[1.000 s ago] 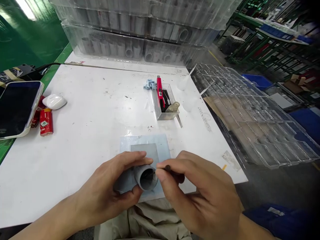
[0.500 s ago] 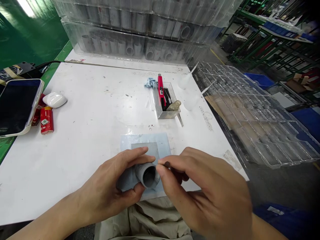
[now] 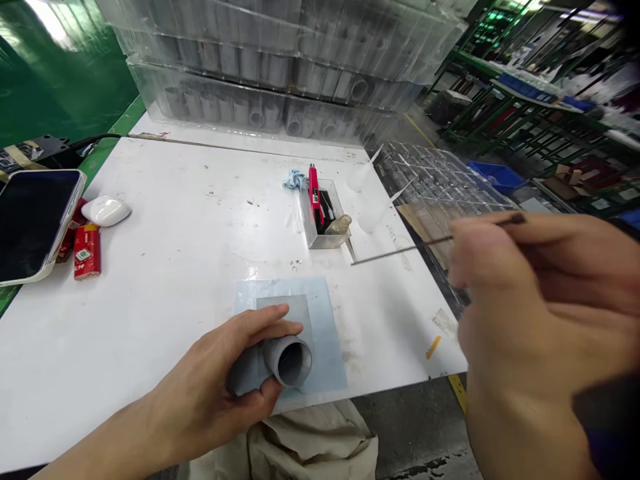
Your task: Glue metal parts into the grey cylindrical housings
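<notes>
My left hand [image 3: 210, 390] is wrapped round a short grey plastic tube [image 3: 287, 360], its open end facing me, held just above a pale blue mat [image 3: 330, 333] with a grey sheet [image 3: 293, 308] on it. My right hand [image 3: 540, 320] is raised at the right, close to the camera and blurred, pinching a thin metal rod [image 3: 400, 251] with a dark end. The rod's tip points left, toward the clear box [image 3: 325, 237], well away from the tube.
The clear box holds a red tool [image 3: 313, 190] and a small bottle [image 3: 340, 223]; a blue rag [image 3: 295, 179] lies behind it. At left lie a phone [image 3: 30, 223], a white earbud case [image 3: 106, 211] and a red lighter [image 3: 85, 251]. Clear trays of tubes [image 3: 280, 100] are stacked behind; empty trays [image 3: 440, 180] sit right.
My right hand has pulled the rod out of the tube's mouth and swung up and to the right. My left hand still holds the tube in about the same spot.
</notes>
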Available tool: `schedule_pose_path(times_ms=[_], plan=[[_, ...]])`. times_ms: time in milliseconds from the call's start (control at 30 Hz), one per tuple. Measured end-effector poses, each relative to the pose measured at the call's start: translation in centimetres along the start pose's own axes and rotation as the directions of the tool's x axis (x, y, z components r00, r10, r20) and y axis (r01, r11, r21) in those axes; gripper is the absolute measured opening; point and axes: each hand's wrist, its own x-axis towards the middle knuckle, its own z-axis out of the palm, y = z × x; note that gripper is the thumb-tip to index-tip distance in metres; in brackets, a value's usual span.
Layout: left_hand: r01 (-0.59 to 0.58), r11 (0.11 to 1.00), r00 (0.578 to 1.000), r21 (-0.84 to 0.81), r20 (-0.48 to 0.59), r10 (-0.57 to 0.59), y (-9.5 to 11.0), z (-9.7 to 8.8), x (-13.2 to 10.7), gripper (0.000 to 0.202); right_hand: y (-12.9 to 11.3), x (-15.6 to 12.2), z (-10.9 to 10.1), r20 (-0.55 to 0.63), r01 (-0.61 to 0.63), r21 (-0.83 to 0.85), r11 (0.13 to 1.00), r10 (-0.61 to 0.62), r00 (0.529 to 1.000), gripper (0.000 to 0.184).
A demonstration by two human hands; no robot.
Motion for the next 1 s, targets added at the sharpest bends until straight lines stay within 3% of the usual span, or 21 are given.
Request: schedule_pose_path(times_ms=[100,233,400,533,667,767,867,1000], plan=[[0.002,1.000,1.000,0.014,-0.014,-0.001,-0.2,0.2,0.0,0.077,2.1,1.8,1.1,-0.038,0.049,0.005,0.999,-0.049,0.998,0.009],[0.006,0.999,1.000,0.034,-0.015,-0.006,-0.4,0.4,-0.1,0.077,4.2,2.8,2.1,-0.008,0.142,-0.080,0.987,-0.143,0.990,0.012],[0.005,0.999,1.000,0.042,-0.012,-0.004,-0.4,0.3,-0.2,0.077,5.3,3.0,3.4,0.072,0.156,-0.181,0.971,-0.145,0.987,0.015],[0.012,1.000,1.000,0.025,-0.012,-0.012,-0.3,0.2,-0.1,0.077,5.6,2.8,3.5,0.283,0.124,-0.221,0.967,-0.058,0.957,0.022],[0.090,0.996,0.996,-0.007,0.000,-0.090,-0.1,0.1,0.1,0.079,6.1,1.2,2.3,0.359,0.041,-0.258,0.965,0.056,0.932,0.026],[0.134,0.990,0.990,-0.047,-0.027,-0.136,0.4,-0.5,0.6,0.075,6.8,-1.0,1.5,0.462,-0.049,-0.257,0.965,0.168,0.871,0.031],[0.158,0.985,0.987,0.064,-0.029,-0.157,1.2,-2.0,1.0,0.072,7.5,-3.2,1.5,0.548,-0.103,-0.240,0.965,0.222,0.806,0.035],[0.170,0.909,0.982,0.380,0.013,-0.189,2.9,-4.4,1.4,0.071,8.3,-4.5,2.2,0.545,-0.136,-0.217,0.967,0.236,0.805,0.038]])
